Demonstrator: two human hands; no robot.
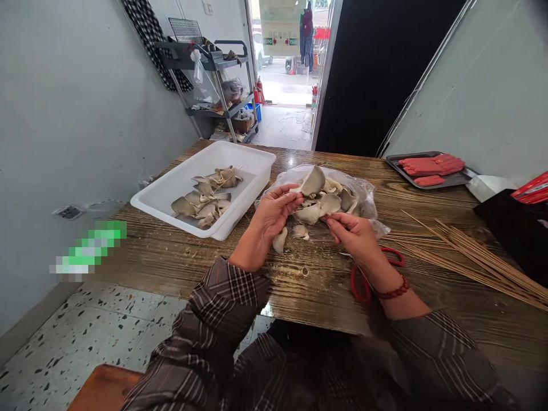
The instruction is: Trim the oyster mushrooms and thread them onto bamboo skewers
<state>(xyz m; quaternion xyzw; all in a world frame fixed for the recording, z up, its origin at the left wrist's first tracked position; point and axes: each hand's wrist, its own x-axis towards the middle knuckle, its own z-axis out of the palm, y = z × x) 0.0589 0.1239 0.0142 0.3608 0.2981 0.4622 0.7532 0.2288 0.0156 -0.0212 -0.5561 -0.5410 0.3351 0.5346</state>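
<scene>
My left hand [276,212] is closed, pinching a grey-brown oyster mushroom [314,181] by its pale end, cap raised. My right hand [353,233] is also closed, its thumb and fingertips pressed together against the lower edge of another mushroom [330,204]. What lies between those right fingertips is too small to make out. Behind both hands, more oyster mushrooms sit on an opened clear plastic bag [368,200]. Two loose pieces, one a small mushroom [300,232], lie on the wood in front. Red-handled scissors [396,257] rest partly under my right wrist.
A white plastic tub [257,181] with several mushrooms stands left on the wooden table [188,268]. Thin wooden skewers [479,260] spread at the right. Behind them are a black tray [411,181] of pink-red sticks and a black box [505,228]. A shelf cart [233,111] stands beyond.
</scene>
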